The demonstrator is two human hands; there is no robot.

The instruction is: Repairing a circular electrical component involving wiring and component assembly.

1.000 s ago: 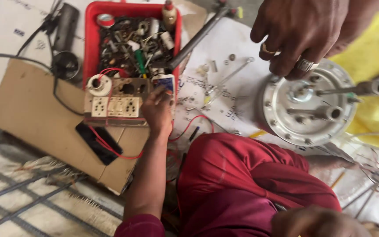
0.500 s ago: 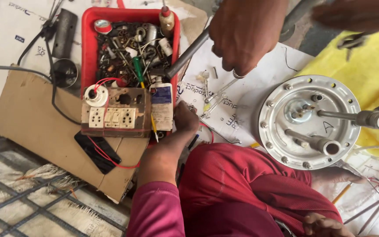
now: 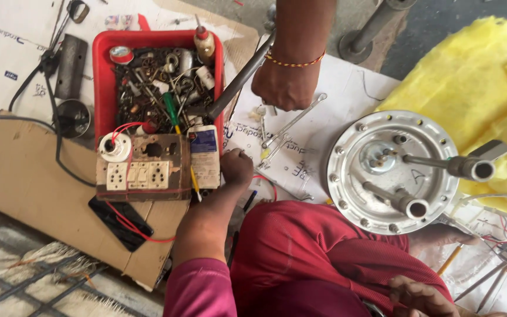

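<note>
My left hand [image 3: 237, 167] reaches forward with its fingers curled against the right edge of a white and blue box [image 3: 205, 156]. That box lies beside a wooden switchboard [image 3: 142, 168] with sockets and red wires. What the curled fingers hold is hidden. My right hand [image 3: 419, 295] rests on my red trouser leg at the bottom edge, fingers apart and holding nothing. Another person's hand [image 3: 286, 87], with a thread band on the wrist, comes down from the top onto spanners [image 3: 293, 122] lying on white paper.
A red tray [image 3: 102, 76] full of screws and small tools stands behind the switchboard, with a metal pipe [image 3: 243, 78] leaning across it. A round metal plate [image 3: 356, 176] with two tube stubs lies right. Yellow wadding [image 3: 470, 70] lies behind it. Brown cardboard [image 3: 24, 182] and a black phone [image 3: 120, 222] are left.
The other person's hand left the round metal plate and moved left to the spanners. My left hand slid from the switchboard to the right edge of the box.
</note>
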